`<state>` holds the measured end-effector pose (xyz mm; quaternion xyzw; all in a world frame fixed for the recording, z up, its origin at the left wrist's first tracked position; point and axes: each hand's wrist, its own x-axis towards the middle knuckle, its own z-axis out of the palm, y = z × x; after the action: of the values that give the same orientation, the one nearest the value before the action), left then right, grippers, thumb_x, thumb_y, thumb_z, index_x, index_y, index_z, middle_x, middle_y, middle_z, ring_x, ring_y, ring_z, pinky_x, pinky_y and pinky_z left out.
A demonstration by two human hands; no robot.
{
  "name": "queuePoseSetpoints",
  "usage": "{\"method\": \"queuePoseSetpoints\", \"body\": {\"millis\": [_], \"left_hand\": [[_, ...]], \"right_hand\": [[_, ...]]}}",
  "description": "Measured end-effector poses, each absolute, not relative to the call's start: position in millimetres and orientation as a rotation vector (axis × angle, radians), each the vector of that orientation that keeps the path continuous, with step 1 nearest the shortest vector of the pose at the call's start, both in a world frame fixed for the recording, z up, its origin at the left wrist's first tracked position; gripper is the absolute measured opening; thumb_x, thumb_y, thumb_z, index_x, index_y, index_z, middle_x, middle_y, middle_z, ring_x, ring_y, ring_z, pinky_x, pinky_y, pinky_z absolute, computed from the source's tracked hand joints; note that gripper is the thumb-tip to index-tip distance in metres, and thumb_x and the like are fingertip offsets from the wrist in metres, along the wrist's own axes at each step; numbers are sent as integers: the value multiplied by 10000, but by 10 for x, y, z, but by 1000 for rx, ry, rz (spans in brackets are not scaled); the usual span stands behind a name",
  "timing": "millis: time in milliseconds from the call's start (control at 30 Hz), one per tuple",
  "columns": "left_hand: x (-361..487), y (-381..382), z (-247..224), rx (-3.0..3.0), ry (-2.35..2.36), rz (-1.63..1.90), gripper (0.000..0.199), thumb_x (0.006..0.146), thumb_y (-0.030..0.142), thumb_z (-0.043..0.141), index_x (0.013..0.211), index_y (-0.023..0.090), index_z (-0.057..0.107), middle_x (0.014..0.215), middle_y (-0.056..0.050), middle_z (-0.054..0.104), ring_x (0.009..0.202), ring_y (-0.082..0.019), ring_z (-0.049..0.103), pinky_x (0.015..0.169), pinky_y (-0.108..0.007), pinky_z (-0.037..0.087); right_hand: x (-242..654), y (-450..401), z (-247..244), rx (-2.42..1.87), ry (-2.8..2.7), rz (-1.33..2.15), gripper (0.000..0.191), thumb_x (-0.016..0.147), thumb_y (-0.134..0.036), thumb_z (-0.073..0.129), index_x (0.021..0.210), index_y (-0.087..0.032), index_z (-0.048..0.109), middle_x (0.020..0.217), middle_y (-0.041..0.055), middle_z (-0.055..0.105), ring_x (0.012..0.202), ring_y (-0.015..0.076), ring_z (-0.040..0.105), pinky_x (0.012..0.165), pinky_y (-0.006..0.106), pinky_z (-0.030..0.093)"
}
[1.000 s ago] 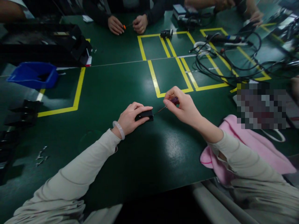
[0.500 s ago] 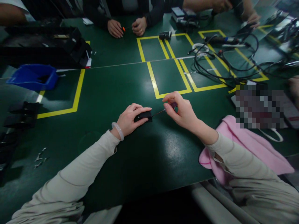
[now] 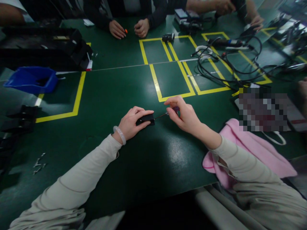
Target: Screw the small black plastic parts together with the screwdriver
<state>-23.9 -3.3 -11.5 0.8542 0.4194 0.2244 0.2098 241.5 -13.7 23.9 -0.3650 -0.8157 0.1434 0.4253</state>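
Note:
A small black block-like part (image 3: 148,119) lies on the green table, and my left hand (image 3: 130,123) grips it between thumb and fingers. From the right, a screwdriver (image 3: 176,109) with a dark reddish handle points at it, its thin shaft meeting the block's right end. My right hand (image 3: 185,116) is closed around that handle, which is mostly hidden by the fingers. Whether the tip sits in a screw is too small to tell.
A blue bin (image 3: 32,79) and black parts (image 3: 20,118) stand at the left, near small metal pieces (image 3: 38,163). Pink cloth (image 3: 249,148) lies under my right forearm. Cables (image 3: 230,68) spread at the right. Across the table rest a co-worker's hands (image 3: 142,28).
The whole view has shifted slightly left. My right hand's fingers have turned a little on the screwdriver handle; the left hand still grips the black part.

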Motion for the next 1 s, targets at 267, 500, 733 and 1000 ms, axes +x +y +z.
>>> {"method": "queuePoseSetpoints", "body": {"millis": [267, 500, 733, 1000], "left_hand": [[-231, -39, -120, 2429, 1216, 630, 416, 996, 405, 584, 1384, 272, 651, 1182, -91, 585, 1092, -269, 577, 972, -450, 502], [-225, -52, -100, 2487, 1250, 618, 409, 1000, 388, 567, 1380, 261, 647, 1160, -88, 581, 1054, -259, 562, 922, -419, 500], [-203, -43, -102, 2536, 1258, 602, 404, 1004, 404, 556, 1383, 285, 632, 1181, -83, 578, 1054, -255, 547, 931, -419, 492], [-133, -13, -73, 2568, 1308, 560, 398, 972, 474, 608, 1326, 299, 663, 1175, -83, 613, 1019, -267, 548, 899, -426, 453]], "right_hand": [[2418, -108, 207, -969, -2014, 433, 93, 1022, -311, 514, 1045, -226, 545, 839, -2, 650, 667, 118, 644, 648, 247, 482], [2428, -63, 157, -952, -1907, 479, 71, 986, -245, 523, 1051, -221, 542, 933, 23, 649, 738, 126, 642, 687, 267, 509], [2470, -38, 149, -1027, -1859, 580, 192, 987, -380, 598, 884, -218, 580, 705, -29, 600, 577, 98, 526, 562, 252, 404], [2477, -2, 68, -1041, -1707, 777, 179, 995, -382, 592, 922, -220, 571, 688, -42, 553, 574, 97, 515, 536, 250, 376]]}}
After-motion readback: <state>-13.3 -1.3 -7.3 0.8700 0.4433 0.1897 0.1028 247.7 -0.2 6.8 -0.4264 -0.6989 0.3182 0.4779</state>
